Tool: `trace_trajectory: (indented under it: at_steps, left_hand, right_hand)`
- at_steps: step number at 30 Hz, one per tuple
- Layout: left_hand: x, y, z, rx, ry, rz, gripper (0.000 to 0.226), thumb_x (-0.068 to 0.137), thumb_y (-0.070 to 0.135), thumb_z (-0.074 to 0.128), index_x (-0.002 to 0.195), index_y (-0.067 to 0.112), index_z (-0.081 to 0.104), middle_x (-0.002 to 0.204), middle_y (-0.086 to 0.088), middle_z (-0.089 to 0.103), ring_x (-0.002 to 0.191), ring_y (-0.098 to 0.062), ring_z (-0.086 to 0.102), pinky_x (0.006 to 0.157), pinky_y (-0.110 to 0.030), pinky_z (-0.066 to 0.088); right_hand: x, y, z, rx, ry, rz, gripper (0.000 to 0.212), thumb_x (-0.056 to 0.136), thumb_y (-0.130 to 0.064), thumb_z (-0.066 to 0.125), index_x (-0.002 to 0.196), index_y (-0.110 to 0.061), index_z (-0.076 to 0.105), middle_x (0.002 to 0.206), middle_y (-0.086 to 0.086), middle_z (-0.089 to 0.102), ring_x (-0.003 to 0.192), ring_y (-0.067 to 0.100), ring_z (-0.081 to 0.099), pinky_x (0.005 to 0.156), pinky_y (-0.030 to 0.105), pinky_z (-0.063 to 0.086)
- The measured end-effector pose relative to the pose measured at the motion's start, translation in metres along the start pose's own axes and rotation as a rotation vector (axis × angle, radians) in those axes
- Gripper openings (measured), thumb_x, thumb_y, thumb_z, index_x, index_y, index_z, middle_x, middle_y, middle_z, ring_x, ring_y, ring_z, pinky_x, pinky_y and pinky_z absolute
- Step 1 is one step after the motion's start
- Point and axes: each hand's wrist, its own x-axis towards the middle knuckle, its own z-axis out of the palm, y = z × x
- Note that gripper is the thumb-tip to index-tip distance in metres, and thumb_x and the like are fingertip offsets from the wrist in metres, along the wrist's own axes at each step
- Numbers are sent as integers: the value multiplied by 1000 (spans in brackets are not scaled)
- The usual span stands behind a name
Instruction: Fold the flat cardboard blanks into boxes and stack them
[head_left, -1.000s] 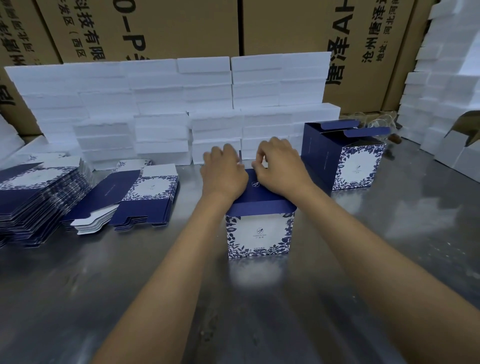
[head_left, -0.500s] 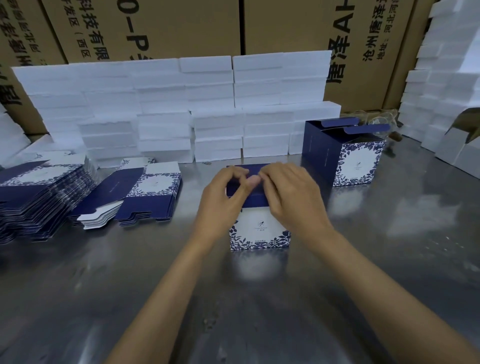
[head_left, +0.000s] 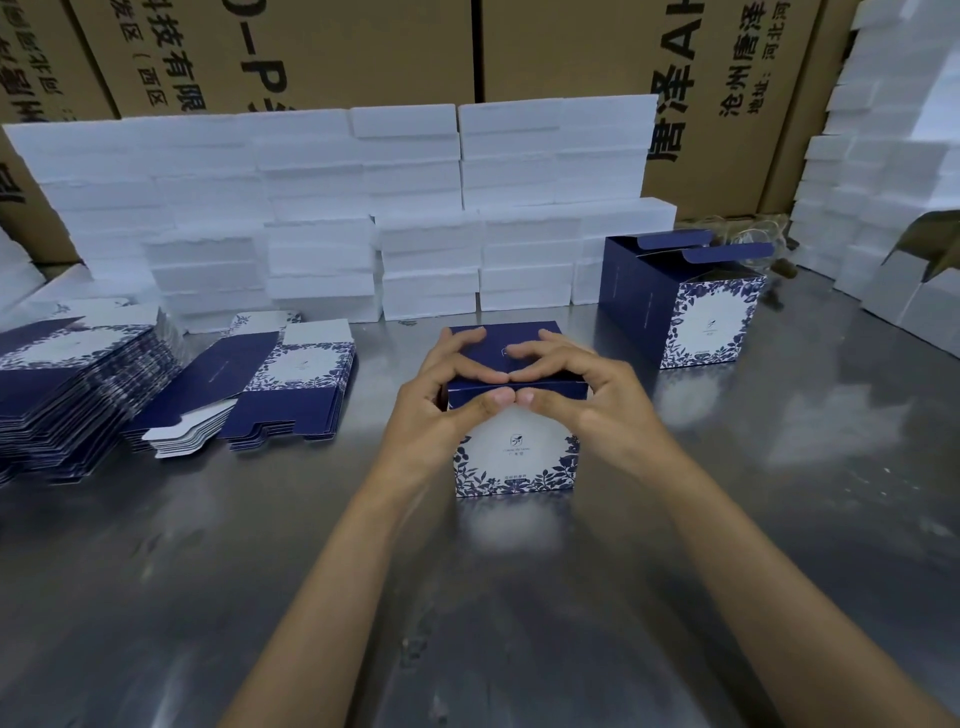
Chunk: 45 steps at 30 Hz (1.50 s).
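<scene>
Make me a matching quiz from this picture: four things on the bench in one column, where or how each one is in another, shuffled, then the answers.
1. box under both hands
2. open-topped box
3. flat blanks
4. white foam blocks

A. stacked along the back
B. far right, flaps up
C. centre, lid down
D. left, lying in piles

Pairs: 1-C, 2-B, 3-D, 4-A

The brown cartons (head_left: 571, 47) along the top of the frame carry large black print turned sideways: "唐泽", "沧州" and "河北" at upper right, "有限", "西区" and "-P" at upper left. The boxes' (head_left: 514, 457) small logo print is unreadable.
</scene>
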Motion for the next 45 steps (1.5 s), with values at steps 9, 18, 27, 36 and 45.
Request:
trace_trajectory:
  at_steps: [9,18,27,36,45]
  left_hand:
    - [-3,0,-24,-224,-128,-58,16,75,6,72,91,9,73,144,8,56,138,6,38,94,-17,48]
    - [-7,4,-23,-124,-81,-77,27,84,9,67,111,4,70,149,5,48,138,2,41,104,-18,44]
    - [7,0,62,58,22,-20,26,90,10,71,110,26,76,140,-5,59,141,7,32,93,-4,40]
    - [47,-4,171,105,-111,0,24,92,17,69,115,23,74,138,-2,61,146,-2,28,83,8,30]
    - [86,-16,236,74,-117,-68,23,94,20,66,116,25,71,144,-2,56,149,-5,21,110,-21,28]
  right_hand:
    - [0,9,-5,59,13,27,26,82,-4,80,92,-28,77,119,-12,72,142,2,40,120,28,29]
    - [-5,6,-14,-71,9,-4,28,88,-3,75,107,-23,77,128,-9,68,142,4,41,118,24,30]
    - [-30,24,-19,-775,543,-192,27,84,-10,62,110,-14,66,121,-3,67,121,21,58,103,40,33]
    - [-44,55,-96,-971,663,67,74,83,-57,56,141,-11,47,148,-1,53,155,22,22,122,56,16]
    - [-24,96,-138,-945,714,192,82,95,-44,60,158,-19,14,171,0,12,158,24,-4,125,56,7]
